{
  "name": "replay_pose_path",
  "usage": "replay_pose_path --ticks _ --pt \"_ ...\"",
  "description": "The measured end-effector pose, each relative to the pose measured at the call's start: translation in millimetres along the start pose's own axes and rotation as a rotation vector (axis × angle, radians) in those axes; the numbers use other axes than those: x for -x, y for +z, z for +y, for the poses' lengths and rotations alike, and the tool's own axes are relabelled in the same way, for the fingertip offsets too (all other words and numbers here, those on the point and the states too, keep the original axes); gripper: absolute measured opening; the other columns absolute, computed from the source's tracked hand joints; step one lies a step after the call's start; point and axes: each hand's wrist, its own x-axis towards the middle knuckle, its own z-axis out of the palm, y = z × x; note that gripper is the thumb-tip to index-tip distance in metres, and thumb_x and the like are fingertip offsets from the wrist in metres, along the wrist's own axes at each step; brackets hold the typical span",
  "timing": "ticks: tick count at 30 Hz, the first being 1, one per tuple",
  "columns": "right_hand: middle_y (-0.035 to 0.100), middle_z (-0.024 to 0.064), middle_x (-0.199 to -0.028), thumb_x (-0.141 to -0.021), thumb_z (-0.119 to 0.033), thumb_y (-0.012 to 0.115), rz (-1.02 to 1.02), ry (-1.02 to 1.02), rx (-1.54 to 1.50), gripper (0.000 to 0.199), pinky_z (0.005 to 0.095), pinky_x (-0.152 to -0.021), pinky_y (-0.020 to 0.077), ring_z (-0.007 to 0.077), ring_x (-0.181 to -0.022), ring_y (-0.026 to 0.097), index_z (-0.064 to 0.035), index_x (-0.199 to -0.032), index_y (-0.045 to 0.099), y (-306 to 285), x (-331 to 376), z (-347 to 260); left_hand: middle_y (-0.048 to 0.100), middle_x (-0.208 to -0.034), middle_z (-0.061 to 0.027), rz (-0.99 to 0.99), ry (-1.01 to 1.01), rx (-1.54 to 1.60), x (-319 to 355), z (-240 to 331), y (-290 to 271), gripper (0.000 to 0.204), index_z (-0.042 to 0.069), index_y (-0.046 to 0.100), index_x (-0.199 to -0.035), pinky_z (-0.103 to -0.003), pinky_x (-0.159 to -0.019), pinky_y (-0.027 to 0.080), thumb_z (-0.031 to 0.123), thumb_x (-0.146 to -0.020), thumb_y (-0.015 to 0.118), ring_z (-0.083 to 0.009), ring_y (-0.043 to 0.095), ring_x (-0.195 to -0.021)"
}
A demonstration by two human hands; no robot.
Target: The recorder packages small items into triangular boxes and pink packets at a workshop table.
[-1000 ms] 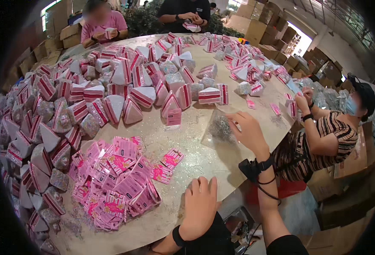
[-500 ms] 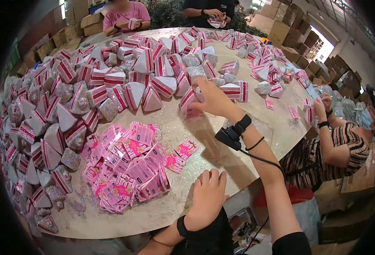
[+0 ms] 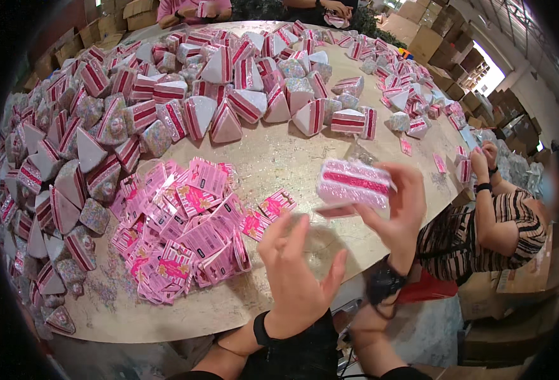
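The pink cake-slice toy (image 3: 353, 183) is lifted above the counter (image 3: 279, 158), pinched at its right end in the right hand (image 3: 397, 212), whose grip is closed on it. It looks light and rigid, with a gritty glitter face; the flat sides seem the safest hold. The left hand (image 3: 298, 272) hovers open just below, beside the pile of pink cards (image 3: 191, 228).

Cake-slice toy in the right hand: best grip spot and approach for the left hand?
Take the cake-slice toy by its free left end, coming from the lower left. The right hand already pinches the right end, and the open left hand sits just below; the flat striped faces suit a pinch grip.
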Motion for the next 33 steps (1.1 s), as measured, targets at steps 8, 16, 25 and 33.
replay_pose_path --ticks 8,16,25,33 --pt "0.045 0.0199 -0.136 -0.073 0.005 0.07 0.094 0.131 -0.587 0.07 0.0351 -0.102 0.0421 0.023 -0.12 0.05 0.0026 -0.134 0.036 56 35 -19 0.034 -0.133 -0.0306 0.017 -0.128 0.216 21 -21 11 0.065 -0.01 0.029 -0.134 -0.046 -0.101 0.033 0.01 -0.084 0.065 -0.0389 0.039 -0.119" --pt "0.032 0.0169 -0.147 -0.092 -0.005 0.053 -0.005 0.261 -0.56 0.051 0.0341 -0.106 0.035 0.0231 -0.129 0.042 0.0008 -0.139 0.033 59 49 -13 0.034 -0.131 -0.0312 0.01 -0.076 0.046 13 -18 9 0.048 -0.008 0.04 -0.121 -0.044 -0.1 0.033 0.004 -0.082 0.065 -0.0381 0.04 -0.118" --pt "0.04 0.0113 -0.131 -0.072 0.004 0.077 0.215 0.251 -0.543 0.061 0.0322 -0.093 0.0484 0.021 -0.119 0.048 -0.0043 -0.122 0.043 32 56 10 0.049 -0.116 -0.0248 -0.123 -0.13 0.297 10 -14 7 0.026 -0.005 0.042 -0.112 -0.038 -0.09 0.042 -0.004 -0.088 0.053 -0.0313 0.052 -0.102" --pt "0.044 0.0065 -0.088 -0.059 0.007 0.079 -0.157 0.066 -0.042 0.039 0.038 -0.095 0.0493 0.0204 -0.086 0.051 -0.006 -0.077 0.047 -5 67 45 0.052 -0.109 -0.0171 -0.112 -0.117 0.421 8 -5 2 0.017 -0.002 0.038 -0.116 -0.032 -0.082 0.047 0.007 -0.101 0.034 -0.0207 0.056 -0.09"
